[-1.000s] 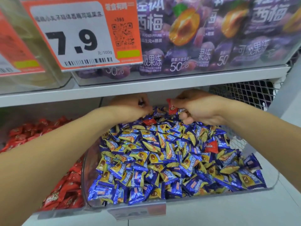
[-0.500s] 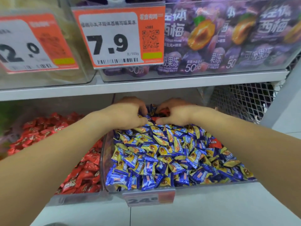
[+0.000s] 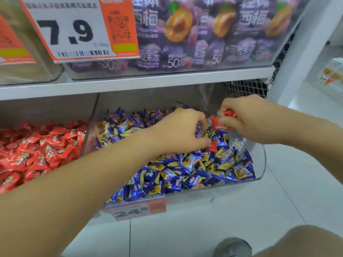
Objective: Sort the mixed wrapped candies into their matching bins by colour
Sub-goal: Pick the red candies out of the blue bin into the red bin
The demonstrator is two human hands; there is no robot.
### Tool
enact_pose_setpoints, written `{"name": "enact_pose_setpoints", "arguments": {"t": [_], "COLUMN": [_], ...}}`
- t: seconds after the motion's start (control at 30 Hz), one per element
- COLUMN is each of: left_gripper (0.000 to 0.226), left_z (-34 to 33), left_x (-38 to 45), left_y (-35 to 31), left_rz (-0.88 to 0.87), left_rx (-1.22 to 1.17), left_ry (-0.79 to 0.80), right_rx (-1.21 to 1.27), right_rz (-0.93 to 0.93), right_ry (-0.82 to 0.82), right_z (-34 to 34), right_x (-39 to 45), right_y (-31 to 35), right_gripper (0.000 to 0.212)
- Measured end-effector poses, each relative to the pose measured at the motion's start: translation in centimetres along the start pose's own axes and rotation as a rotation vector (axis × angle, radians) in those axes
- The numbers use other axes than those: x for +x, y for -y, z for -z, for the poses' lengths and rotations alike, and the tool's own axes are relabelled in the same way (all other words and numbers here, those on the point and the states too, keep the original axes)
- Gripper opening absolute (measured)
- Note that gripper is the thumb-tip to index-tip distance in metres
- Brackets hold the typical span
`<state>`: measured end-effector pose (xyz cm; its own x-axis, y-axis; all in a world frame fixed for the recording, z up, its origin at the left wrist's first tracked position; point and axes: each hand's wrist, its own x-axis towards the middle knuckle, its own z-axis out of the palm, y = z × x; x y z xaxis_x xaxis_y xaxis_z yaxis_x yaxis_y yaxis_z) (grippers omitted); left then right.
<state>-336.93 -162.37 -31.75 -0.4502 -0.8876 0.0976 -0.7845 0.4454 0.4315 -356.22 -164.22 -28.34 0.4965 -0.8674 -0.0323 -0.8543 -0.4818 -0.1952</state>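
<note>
— Where are we working right now?

— We are reaching both hands into the clear bin of blue candies point(image 3: 185, 169), the one sitting under the white shelf point(image 3: 130, 84). Our right hand point(image 3: 254, 117) is hovering over the bin's far right corner, fingers curled, pinching red wrapped candies point(image 3: 229, 114) between thumb and fingertips.

— And the left?

— Our left hand point(image 3: 178, 132) is pressing down on the blue pile near the middle of that bin, fingers bent into the wrappers. We cannot tell whether it is actually gripping anything. One more red candy point(image 3: 211, 146) is lying among the blue ones, just beside our left fingertips.

— Where do the reds belong?

— In the bin of red candies point(image 3: 37, 145), sitting directly left of the blue bin; only a clear dividing wall point(image 3: 91, 127) is separating the two piles.

— How much room are we finding around the blue bin?

— Above it, the white shelf is hanging low over the back half, so our hands are working in the gap beneath its edge. The bin's curved front wall point(image 3: 260, 164) is standing to the right of the pile, with pale floor tiles point(image 3: 204, 219) beyond it. An orange price tag point(image 3: 137, 210) is hanging off the bin's front lip.
</note>
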Motion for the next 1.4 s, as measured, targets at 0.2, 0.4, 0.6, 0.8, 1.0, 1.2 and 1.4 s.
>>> {"name": "enact_pose_setpoints", "arguments": {"t": [0.2, 0.4, 0.6, 0.8, 1.0, 1.2, 1.4], "left_gripper": [0.010, 0.015, 0.013, 0.016, 0.035, 0.050, 0.025], "left_z": [-3.4, 0.2, 4.7, 8.1, 8.7, 9.3, 7.6], "left_x": [1.3, -3.9, -13.3, -21.1, -23.7, -24.6, -23.5], "left_y": [-1.3, -2.0, 0.2, 8.7, 15.2, 15.5, 10.8], "left_rz": [-0.043, 0.210, 0.437, 0.577, 0.600, 0.613, 0.448], "left_rx": [0.073, -0.307, -1.031, -0.469, -0.062, -0.035, -0.014], "left_ry": [0.042, -0.161, -0.347, -0.554, -0.431, -0.478, -0.575], "right_rx": [0.079, 0.525, 0.971, 0.742, 0.431, 0.405, 0.352], "right_rz": [-0.002, -0.100, -0.072, 0.202, 0.294, 0.432, 0.458], "right_ry": [-0.006, -0.059, 0.092, -0.016, 0.107, 0.140, 0.075], "right_z": [1.1, 0.2, -2.0, -3.8, -7.1, -6.1, -5.8], "right_x": [-3.7, -5.2, -4.3, 1.5, 7.7, 7.5, 6.8], "right_y": [-1.5, -1.1, 7.7, 21.7, 29.6, 26.6, 23.3], "right_gripper": [0.011, 0.008, 0.011, 0.020, 0.066, 0.092, 0.054]}}
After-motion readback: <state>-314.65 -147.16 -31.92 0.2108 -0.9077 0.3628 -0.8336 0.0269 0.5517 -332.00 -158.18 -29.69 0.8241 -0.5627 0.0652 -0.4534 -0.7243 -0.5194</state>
